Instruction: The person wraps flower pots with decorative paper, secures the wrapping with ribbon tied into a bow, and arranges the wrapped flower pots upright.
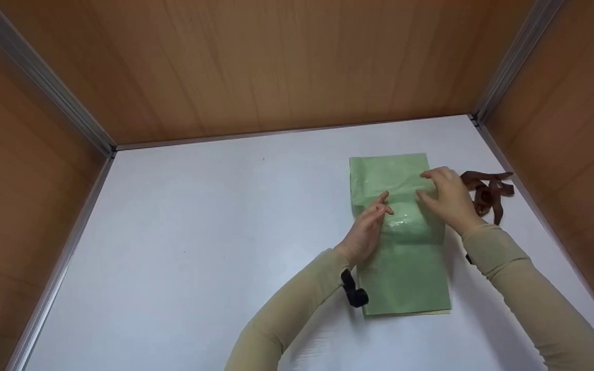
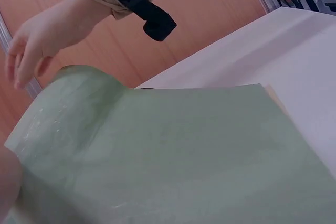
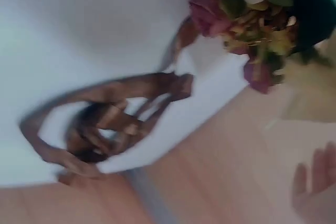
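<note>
The left hand's [image 1: 363,235] fingers are loosely extended, with small gaps between their tips, and pinch nothing; they lie along the left edge of the green paper [image 1: 414,278]. The right hand [image 1: 450,198] has its thumb and forefinger spread well apart, bent and gripping nothing. It is above the paper's right side; in the left wrist view it hangs over the bulge, apart from it.

The paper lies lengthwise on the right half of the white table [image 1: 173,232], its near end flat, its middle raised in a shiny hump below the hands. A pale layer shows beneath its near edge.

Just beyond the right hand, a brown ribbon [image 1: 488,195] lies in loose loops, near the right wall [image 1: 560,154]. The right wrist view, blurred, shows flowers [image 3: 247,24], purplish-pink and cream with green leaves; their exact place against the paper I cannot tell.

Both arms wear beige sleeves [image 1: 289,304], with a black camera [image 1: 353,291] at the left wrist. Wood-grain panels stand behind and at both sides, joined by grey metal rails [image 1: 65,98].
</note>
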Available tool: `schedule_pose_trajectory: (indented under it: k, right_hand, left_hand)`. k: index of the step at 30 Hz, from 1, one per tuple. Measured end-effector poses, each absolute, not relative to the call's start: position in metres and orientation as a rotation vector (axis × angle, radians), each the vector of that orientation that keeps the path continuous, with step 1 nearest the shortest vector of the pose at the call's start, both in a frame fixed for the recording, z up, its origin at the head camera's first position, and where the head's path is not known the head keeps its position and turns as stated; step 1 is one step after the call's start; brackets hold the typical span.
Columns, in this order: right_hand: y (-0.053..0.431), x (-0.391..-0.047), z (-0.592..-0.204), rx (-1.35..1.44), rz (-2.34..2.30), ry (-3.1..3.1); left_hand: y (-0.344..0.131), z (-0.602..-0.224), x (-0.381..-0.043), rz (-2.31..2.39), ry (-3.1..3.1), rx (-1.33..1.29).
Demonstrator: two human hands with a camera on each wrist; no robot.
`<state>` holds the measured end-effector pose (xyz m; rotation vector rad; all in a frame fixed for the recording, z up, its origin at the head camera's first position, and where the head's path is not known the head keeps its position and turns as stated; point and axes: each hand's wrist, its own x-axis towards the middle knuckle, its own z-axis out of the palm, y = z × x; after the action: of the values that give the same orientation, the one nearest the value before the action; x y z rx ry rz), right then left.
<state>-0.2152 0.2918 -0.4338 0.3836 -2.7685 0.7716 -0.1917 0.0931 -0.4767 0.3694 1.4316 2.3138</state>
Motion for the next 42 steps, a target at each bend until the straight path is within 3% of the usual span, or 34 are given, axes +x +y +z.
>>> schedule_pose_trajectory:
  k: [3, 6, 26, 30, 35, 42]
  right_hand:
    - [0.274, -0.211, -0.436, 0.763, 0.591, -2.82]
    - [0.262, -0.208, -0.444, 0.948, 0.506, -2.901]
    - [0.253, -0.214, -0.468, 0.844, 0.497, -3.056]
    - [0.254, -0.214, -0.469, 0.815, 0.472, -3.085]
    - [0.256, -0.215, -0.471, 0.82, 0.427, -3.073]
    - [0.256, -0.215, -0.473, 0.828, 0.448, -3.048]
  left_hand:
    - [0.093, -0.477, -0.193, 2.341, 1.405, 0.356]
    - [0.093, -0.478, -0.193, 2.353, 1.373, 0.346]
    - [0.08, -0.47, -0.199, 2.152, 1.538, 0.382]
    - [0.071, -0.464, -0.207, 1.919, 1.875, 0.473]
    - [0.064, -0.462, -0.219, 1.27, 2.472, 0.792]
    - [0.07, -0.463, -0.223, 0.633, 2.732, 1.009]
